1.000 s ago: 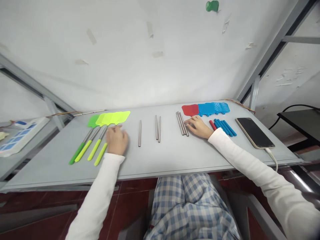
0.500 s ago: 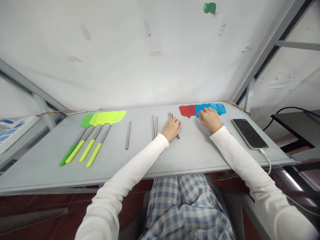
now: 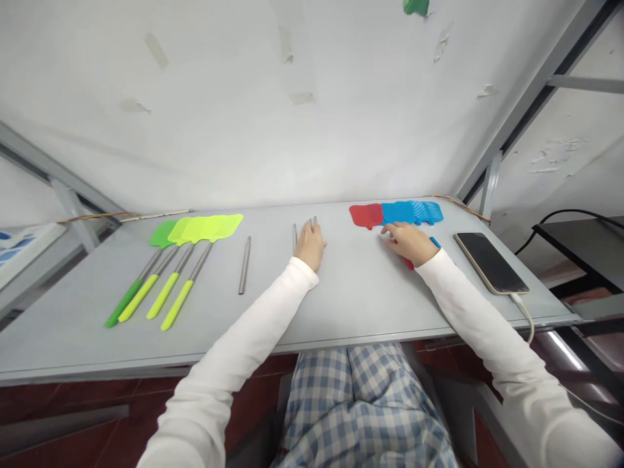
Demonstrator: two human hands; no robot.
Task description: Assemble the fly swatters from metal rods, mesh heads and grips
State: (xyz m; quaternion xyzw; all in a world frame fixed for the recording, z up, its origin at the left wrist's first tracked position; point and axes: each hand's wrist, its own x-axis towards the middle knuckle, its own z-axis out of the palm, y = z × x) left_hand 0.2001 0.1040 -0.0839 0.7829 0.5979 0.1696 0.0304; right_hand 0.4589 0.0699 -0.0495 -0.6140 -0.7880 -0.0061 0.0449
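Observation:
My left hand [image 3: 311, 248] is closed around thin metal rods [image 3: 314, 220] whose far tips stick out past the fingers. Just left of it stands the end of another metal rod [image 3: 294, 234], mostly covered by the hand. A single metal rod [image 3: 244, 266] lies farther left. My right hand [image 3: 410, 243] rests palm down with fingers loosely stretched, just in front of red fly swatter heads [image 3: 365, 215] and blue fly swatter heads [image 3: 412, 212]. Partly covered by this hand are a red handle [image 3: 408, 263] and a blue handle [image 3: 435, 242].
Several yellow and green fly swatters [image 3: 182, 286] lie side by side at the left of the grey table [image 3: 351, 312]. A phone [image 3: 490, 262] with a white charging cable [image 3: 525, 311] lies at the right. A white wall [image 3: 312, 149] rises behind.
My left hand has moved left with the metal rods, close to the other rods. My right hand has drawn slightly back from the blue heads, its fingers flatter, and the red handle now shows.

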